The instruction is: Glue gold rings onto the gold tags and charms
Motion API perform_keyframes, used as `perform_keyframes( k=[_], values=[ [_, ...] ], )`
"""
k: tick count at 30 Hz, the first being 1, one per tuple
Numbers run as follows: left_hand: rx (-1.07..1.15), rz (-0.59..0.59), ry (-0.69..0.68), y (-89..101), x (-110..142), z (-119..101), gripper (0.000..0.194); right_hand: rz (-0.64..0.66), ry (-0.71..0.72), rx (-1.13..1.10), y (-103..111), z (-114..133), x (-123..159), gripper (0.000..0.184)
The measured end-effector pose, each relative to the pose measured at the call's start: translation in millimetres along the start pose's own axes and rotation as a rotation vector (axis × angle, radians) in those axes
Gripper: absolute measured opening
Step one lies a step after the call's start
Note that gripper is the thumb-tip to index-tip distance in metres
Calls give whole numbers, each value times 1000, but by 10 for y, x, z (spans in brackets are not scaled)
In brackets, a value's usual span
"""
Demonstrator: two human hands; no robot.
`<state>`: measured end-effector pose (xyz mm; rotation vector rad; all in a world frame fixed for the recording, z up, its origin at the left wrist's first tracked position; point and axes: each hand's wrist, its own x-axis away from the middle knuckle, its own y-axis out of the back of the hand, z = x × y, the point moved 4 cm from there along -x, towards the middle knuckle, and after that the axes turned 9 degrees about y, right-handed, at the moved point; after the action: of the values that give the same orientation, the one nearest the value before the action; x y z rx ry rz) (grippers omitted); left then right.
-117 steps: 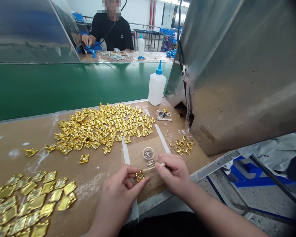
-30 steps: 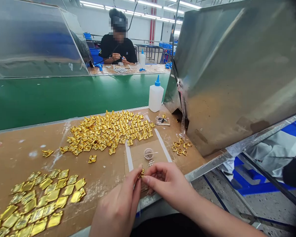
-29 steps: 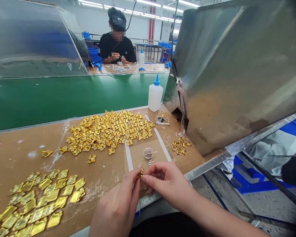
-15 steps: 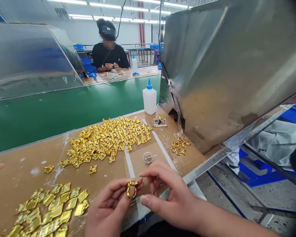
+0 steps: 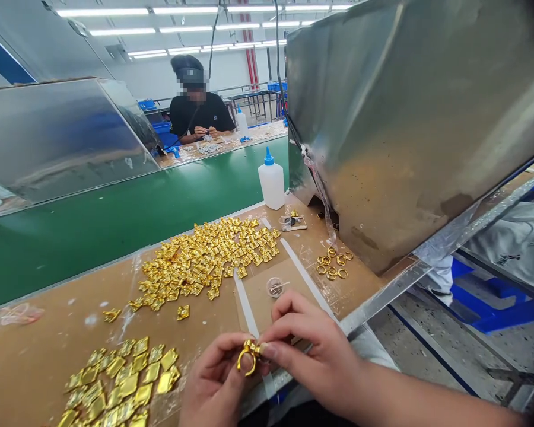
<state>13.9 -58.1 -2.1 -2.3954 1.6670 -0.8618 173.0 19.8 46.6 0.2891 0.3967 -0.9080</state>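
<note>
Low over the front edge of the bench, a gold ring with a raised top piece is gripped between the thumb and fingers of my left hand. My right hand pinches the top of the same ring from the right, thumb against the fingers. Its fingertips partly hide that top piece. Just beyond my hands stands a small round dish with a thin stick across it. A heap of gold square pieces lies farther back. Flatter gold pieces are laid out at the front left.
Several plain gold rings lie at the right, by a large metal hood. A white bottle with a blue nozzle stands at the back edge. Behind it runs a green belt. Across the belt sits a co-worker.
My right hand, formerly apart from the ring with thumb and fingers spread, has closed on its top. The ring has tilted slightly. The camera view has shifted, moving the bench contents rightward.
</note>
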Motion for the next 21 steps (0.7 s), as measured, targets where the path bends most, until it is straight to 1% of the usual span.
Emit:
perform_keyframes(
  k=[3,6,9,11,14,18,21],
  values=[
    [-32,-29,-30,29,15,-34,27,30,22,-21,-22,31,11,14],
    [-56,-62,-73,17,20,-86,25,43,63,-34,-42,64,29,25],
    [-24,-41,-51,-29,5,-85,25,35,116,-72,-42,97,37,36],
    [12,-21,-19,-64,-5,-60,27,44,123,-104,-38,105,34,40],
    [28,-29,3,-110,-5,-25,30,52,89,-151,-30,86,25,41],
    [46,-90,-15,-151,6,-9,35,42,67,-193,-29,63,20,41],
    [34,-64,13,-189,0,-6,35,33,60,-207,-28,64,16,42]
  ],
)
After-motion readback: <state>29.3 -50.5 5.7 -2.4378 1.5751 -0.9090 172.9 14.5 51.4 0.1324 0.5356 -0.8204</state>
